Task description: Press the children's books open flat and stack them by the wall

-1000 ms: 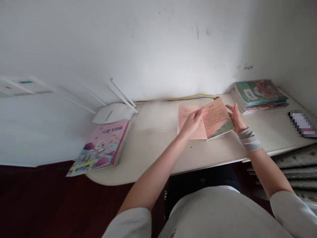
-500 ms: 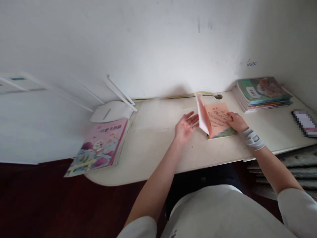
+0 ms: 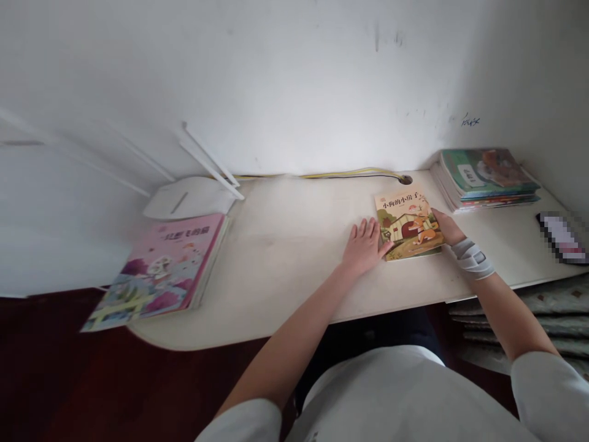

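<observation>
A closed picture book (image 3: pixel 407 228) with a dog and a little house on its cover lies on the white desk (image 3: pixel 285 258). My left hand (image 3: pixel 363 248) rests flat at its left edge, fingers spread, with the thumb over the lower left corner of the cover. At the right edge, my right hand (image 3: pixel 447 228) grips the book; its fingertips are partly hidden. A grey-white wrap with a buckle goes round my right wrist.
On the desk's left end lie pink-covered books (image 3: pixel 165 264), overhanging the edge, near a white router (image 3: pixel 188 197) with antennas. Stacked books (image 3: pixel 488 178) and a phone (image 3: pixel 564 236) are on the right. Yellow and black cables (image 3: pixel 331 176) run along the wall into a hole.
The book was open at a pink page; now its cover is closed. My left hand has moved right and down against the book's edge. The view has shifted slightly.
</observation>
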`<control>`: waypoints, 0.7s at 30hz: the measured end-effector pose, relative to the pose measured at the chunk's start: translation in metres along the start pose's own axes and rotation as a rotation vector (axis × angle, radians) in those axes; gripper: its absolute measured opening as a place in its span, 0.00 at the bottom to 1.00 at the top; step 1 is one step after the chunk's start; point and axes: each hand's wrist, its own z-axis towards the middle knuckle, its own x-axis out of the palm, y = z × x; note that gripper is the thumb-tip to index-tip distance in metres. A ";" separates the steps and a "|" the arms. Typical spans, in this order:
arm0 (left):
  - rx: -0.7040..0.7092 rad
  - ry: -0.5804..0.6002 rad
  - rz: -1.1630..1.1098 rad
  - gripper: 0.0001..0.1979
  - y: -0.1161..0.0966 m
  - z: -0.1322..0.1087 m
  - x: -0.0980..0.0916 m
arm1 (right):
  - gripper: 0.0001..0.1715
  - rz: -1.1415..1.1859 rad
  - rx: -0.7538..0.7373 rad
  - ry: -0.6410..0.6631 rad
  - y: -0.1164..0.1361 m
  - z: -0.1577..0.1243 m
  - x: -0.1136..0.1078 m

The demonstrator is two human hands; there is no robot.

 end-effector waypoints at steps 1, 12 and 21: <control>0.001 -0.002 0.002 0.42 0.000 0.001 0.001 | 0.19 -0.002 0.010 -0.017 -0.003 0.000 0.000; 0.019 -0.090 -0.124 0.37 0.003 0.003 0.008 | 0.18 0.024 0.051 -0.155 -0.014 -0.016 0.000; 0.015 -0.056 -0.151 0.39 -0.002 -0.004 0.005 | 0.30 0.263 -0.084 -0.126 0.033 -0.037 -0.018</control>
